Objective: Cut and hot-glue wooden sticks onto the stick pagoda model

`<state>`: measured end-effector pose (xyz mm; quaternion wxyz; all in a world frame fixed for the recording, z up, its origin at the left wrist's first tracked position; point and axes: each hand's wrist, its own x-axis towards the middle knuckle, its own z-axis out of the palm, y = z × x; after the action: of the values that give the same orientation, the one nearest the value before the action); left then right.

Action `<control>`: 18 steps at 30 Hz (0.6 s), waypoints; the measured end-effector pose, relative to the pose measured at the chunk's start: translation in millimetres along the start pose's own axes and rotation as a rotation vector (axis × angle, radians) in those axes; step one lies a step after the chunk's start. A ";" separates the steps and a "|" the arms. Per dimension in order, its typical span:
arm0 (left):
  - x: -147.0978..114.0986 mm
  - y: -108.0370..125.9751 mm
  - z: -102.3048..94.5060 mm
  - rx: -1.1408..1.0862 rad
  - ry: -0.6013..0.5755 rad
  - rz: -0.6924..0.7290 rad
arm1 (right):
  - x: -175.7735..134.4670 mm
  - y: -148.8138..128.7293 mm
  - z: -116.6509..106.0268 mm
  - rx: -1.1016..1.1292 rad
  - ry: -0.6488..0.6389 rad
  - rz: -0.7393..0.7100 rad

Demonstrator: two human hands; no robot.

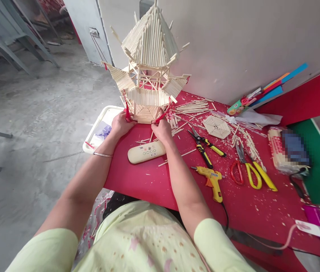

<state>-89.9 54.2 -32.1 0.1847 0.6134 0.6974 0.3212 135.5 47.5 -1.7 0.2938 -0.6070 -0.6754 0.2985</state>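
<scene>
A model pagoda [151, 47] built from thin wooden sticks stands upright at the far edge of the red table. It has a pointed upper roof, a lower tier of upturned eaves and a flat stick base. Red tassels [127, 112] hang from the eave corners. My left hand [122, 124] grips the near left corner of the base, its fingertips partly hidden. At the near right corner, my right hand [162, 129] holds the same base, with a tassel across its fingers. Below the hands lies a cream oblong case [145, 152] with printed marks.
On the red table [145, 183], right of my arms, lie pliers [205, 147], a yellow glue gun [211, 179], scissors [246, 166], a hexagonal stick panel [216, 127] and loose sticks [194, 107]. A white tray [88, 145] sits at the left. A wall rises behind.
</scene>
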 end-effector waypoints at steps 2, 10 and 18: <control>0.6 0.0 0.0 0.000 -0.001 -0.014 | 0.5 0.6 -1.7 0.000 -0.001 -0.005; 2.4 -1.9 2.5 -0.009 0.017 -0.014 | 2.8 0.2 -3.1 -0.047 0.033 0.007; 1.0 -3.3 5.1 -0.012 0.045 0.016 | 2.5 -3.9 -4.4 0.034 0.122 0.022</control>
<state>-89.2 56.2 -37.9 0.1700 0.6103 0.6946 0.3407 136.1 49.9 4.2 0.3412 -0.6265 -0.6444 0.2756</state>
